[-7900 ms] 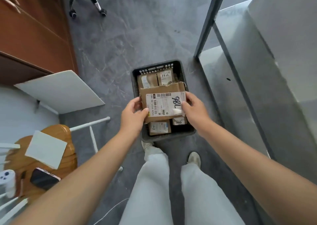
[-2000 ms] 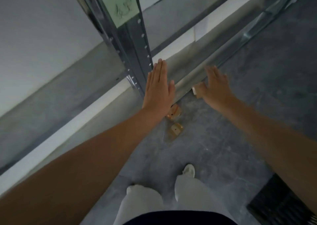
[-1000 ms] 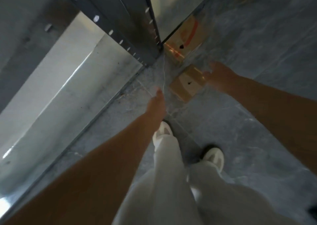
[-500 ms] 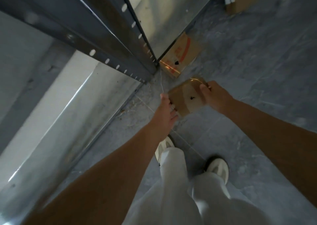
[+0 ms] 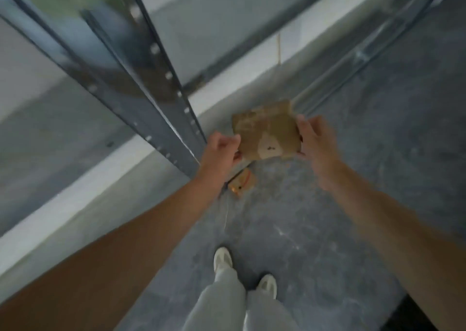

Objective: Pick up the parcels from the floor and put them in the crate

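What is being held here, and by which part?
A flat brown cardboard parcel, gripped at its two opposite side edges: left hand on the left edge, right hand on the right.

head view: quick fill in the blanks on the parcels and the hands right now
1. The number of hands gripping the brown parcel is ____: the left hand takes one edge, the right hand the other.
2. The smaller parcel with the red mark lies on the ____, next to the metal upright.
3. The colour of the shoes is ____.

Missing words: two; floor; white
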The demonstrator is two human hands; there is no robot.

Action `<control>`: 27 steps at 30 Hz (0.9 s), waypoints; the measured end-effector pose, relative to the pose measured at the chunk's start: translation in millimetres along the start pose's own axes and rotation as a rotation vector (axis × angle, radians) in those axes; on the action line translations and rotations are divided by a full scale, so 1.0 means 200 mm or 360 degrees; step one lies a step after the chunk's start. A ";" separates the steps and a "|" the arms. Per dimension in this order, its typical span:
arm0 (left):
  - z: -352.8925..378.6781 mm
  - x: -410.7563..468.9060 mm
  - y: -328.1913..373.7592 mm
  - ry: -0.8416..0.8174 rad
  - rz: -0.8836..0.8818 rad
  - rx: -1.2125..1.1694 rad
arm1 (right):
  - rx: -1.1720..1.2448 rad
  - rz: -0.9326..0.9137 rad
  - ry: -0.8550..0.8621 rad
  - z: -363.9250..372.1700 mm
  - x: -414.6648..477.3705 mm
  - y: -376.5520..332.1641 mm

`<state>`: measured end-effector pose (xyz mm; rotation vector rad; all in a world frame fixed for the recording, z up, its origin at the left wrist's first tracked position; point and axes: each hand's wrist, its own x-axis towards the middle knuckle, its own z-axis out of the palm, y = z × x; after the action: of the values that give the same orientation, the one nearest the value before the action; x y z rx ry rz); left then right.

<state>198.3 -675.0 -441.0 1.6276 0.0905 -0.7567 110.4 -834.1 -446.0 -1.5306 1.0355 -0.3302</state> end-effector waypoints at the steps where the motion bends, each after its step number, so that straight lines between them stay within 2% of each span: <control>1: -0.01 -0.08 0.12 0.0009 0.0081 0.0013 | 0.0024 -0.0074 -0.0031 -0.06 -0.06 -0.14; 8: -0.16 -0.67 0.67 0.0019 0.0521 0.0018 | -0.0016 -0.0568 -0.0334 -0.40 -0.51 -0.87; 11: -0.25 -0.89 0.77 0.0145 0.0739 0.0082 | -0.0085 -0.0791 -0.0435 -0.44 -0.69 -1.10; 14: -0.37 -1.06 0.84 0.0306 0.0912 0.0032 | -0.0074 -0.0866 -0.0534 -0.41 -0.85 -1.28; 21: -0.74 -1.47 0.93 0.0513 0.1232 -0.0215 | 0.0044 -0.0799 -0.0713 -0.13 -1.23 -1.45; 27: -1.16 -1.90 0.80 0.0523 0.1159 -0.0626 | 0.0092 -0.0901 -0.1062 0.16 -1.67 -1.41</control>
<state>73.6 -365.3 -106.0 1.2568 -0.1123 0.0904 63.5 -588.6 -86.4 -1.6910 0.0631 -0.2050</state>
